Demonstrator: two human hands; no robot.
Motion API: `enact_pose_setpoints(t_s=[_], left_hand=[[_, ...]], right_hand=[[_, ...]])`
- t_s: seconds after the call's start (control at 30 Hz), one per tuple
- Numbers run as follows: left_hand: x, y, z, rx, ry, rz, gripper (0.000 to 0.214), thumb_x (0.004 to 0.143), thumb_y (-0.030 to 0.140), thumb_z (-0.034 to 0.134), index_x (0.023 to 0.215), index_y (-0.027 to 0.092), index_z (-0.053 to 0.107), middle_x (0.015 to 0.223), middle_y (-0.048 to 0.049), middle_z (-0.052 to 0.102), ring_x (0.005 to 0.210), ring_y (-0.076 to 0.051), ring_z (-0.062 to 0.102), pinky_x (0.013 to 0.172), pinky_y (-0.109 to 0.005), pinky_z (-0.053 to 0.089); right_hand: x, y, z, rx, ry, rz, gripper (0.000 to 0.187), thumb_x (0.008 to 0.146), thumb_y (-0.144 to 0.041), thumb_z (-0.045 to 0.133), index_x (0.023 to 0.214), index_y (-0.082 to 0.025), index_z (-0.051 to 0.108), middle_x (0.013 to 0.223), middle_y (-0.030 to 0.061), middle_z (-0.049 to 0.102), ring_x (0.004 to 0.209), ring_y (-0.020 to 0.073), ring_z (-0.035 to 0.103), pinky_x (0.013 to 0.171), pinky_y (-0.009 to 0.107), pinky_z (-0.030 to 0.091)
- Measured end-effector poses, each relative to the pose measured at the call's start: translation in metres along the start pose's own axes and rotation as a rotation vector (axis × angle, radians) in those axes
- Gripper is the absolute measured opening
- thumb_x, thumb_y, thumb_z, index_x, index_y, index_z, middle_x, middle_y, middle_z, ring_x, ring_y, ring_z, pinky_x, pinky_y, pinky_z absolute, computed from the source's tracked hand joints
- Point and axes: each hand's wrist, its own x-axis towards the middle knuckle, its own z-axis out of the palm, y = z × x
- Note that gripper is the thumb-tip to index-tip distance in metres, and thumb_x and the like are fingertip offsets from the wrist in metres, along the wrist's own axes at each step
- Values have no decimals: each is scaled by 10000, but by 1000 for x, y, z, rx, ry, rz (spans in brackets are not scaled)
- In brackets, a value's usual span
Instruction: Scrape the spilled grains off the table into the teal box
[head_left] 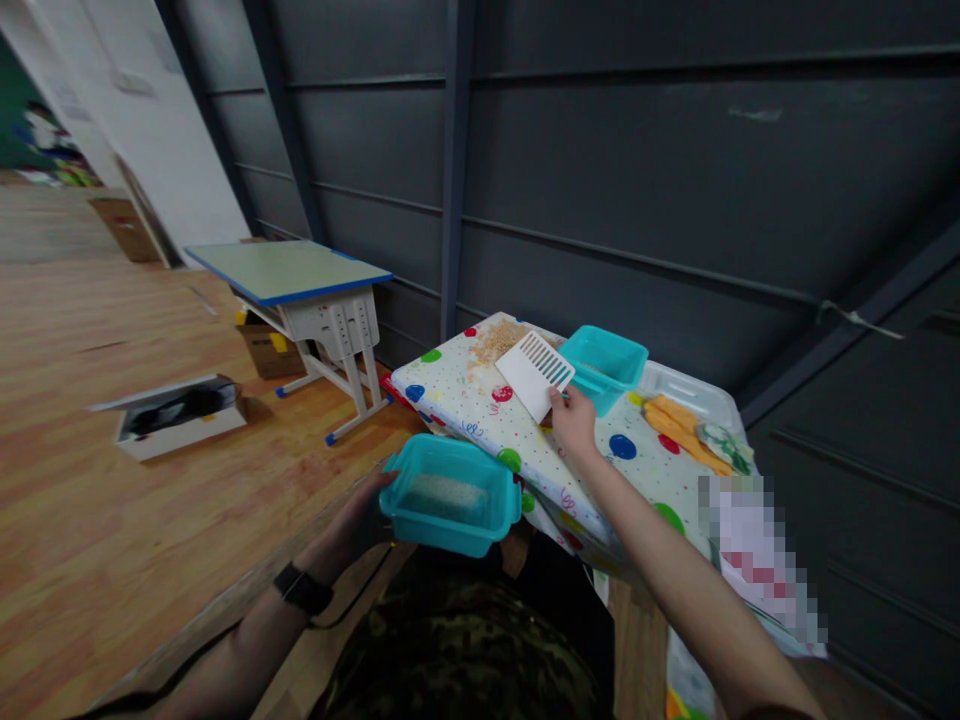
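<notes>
One turquoise rectangular plastic tub (450, 535), in the head view, is gripped at its end by the left hand (371, 515), with pale granules (446, 495) lying inside. Over a white, colour-dotted tablecloth (457, 390), a flat white slotted scoop (526, 378) is clasped at one edge by the right hand (574, 420), between scattered tan crumbs (495, 342) and a second turquoise tub (600, 345).

Both the near rectangular plastic tub (450, 532) and the far tub (615, 384) are turquoise; the flat slotted scoop (528, 378) is white. Red, green, blue and yellow spots and curly squiggles pattern the white bench covering (448, 391). Loose grains (497, 342) are tan, the crumpled cloth (679, 427) orange.
</notes>
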Motion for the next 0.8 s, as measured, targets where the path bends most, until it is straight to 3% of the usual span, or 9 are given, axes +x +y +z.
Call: enact_pose_setpoints(t_s=[0.17,0.43,0.53,0.67,0.8], left_hand=[[-3,2,4,2,14,-5,419,870,498,841,1145,203,730,886,-65,791,809,-285,766,719,-408,661],[-6,4,6,10,-11,-11,417,919,499,813,1177,184,719,898,-52,790,827,-268,757,776,-406,666],[-3,2,1,13,-3,-18,439,907,525,819,1162,182,719,895,-61,787,814,-270,759,760,-399,658],[1,-1,-4,15,-40,-29,611,873,587,841,1313,186,702,1087,-115,824,930,-313,789,843,-459,668],[3,-4,-6,9,-22,-14,549,860,565,857,1232,186,717,985,-90,809,830,-285,765,769,-434,661]], right_hand=[[-3,-2,-2,-164,49,-161,405,1058,-407,455,1136,-143,751,996,177,828,834,306,737,780,368,511],[-15,-5,2,-89,25,-360,407,1062,-541,473,875,-241,676,727,72,719,660,250,642,677,339,457],[-18,-7,4,6,-55,-333,445,1062,-605,506,842,-255,669,680,44,693,644,247,649,650,334,482],[-14,-5,11,106,-180,-231,441,1026,-640,592,863,-249,715,627,18,676,621,260,663,619,350,536],[-3,1,15,158,-154,-98,442,1005,-617,619,1010,-206,782,702,49,750,644,281,709,640,392,590]])
